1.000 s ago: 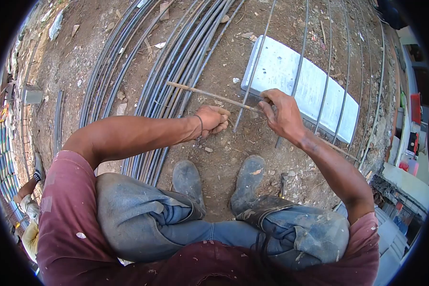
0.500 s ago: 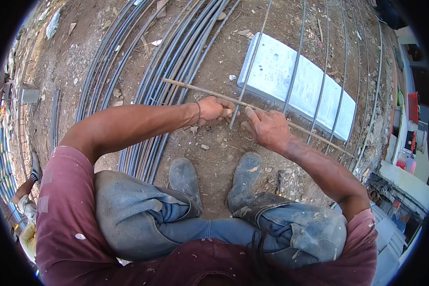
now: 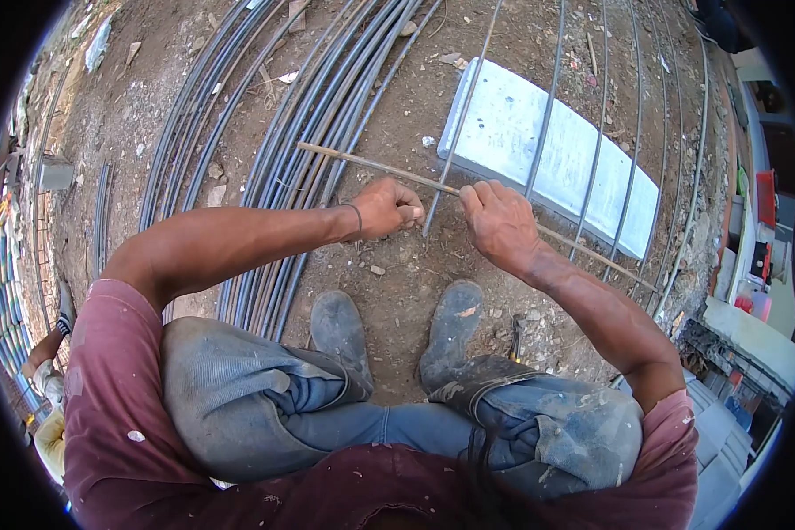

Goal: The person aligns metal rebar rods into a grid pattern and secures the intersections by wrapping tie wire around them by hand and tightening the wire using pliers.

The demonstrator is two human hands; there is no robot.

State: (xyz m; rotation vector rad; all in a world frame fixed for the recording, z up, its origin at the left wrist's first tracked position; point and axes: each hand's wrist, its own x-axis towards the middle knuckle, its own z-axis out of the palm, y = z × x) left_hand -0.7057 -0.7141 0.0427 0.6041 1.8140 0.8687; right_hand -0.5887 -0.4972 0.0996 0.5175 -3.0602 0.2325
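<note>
A thin brown steel rod (image 3: 353, 161) lies crosswise over several long rebars (image 3: 466, 102) that run away from me. My right hand (image 3: 503, 225) is closed on this cross rod, just right of where it meets the nearest rebar. To the left of that crossing, my left hand (image 3: 387, 210) is below the cross rod and apart from it. Its thumb and fingers are pinched together; whatever they hold is too small to make out. Under the rebars rests a pale concrete slab (image 3: 570, 159).
A bundle of long steel bars (image 3: 327, 102) lies on the dirt at left. A small tool (image 3: 518, 340) is on the ground right of my boots (image 3: 455, 322). Another person's leg (image 3: 49, 344) shows at far left. Grey tiles or boards (image 3: 720, 459) are at lower right.
My left hand has drawn back left and down, away from the crossing. My right hand has shifted slightly right and now grips the cross rod from above.
</note>
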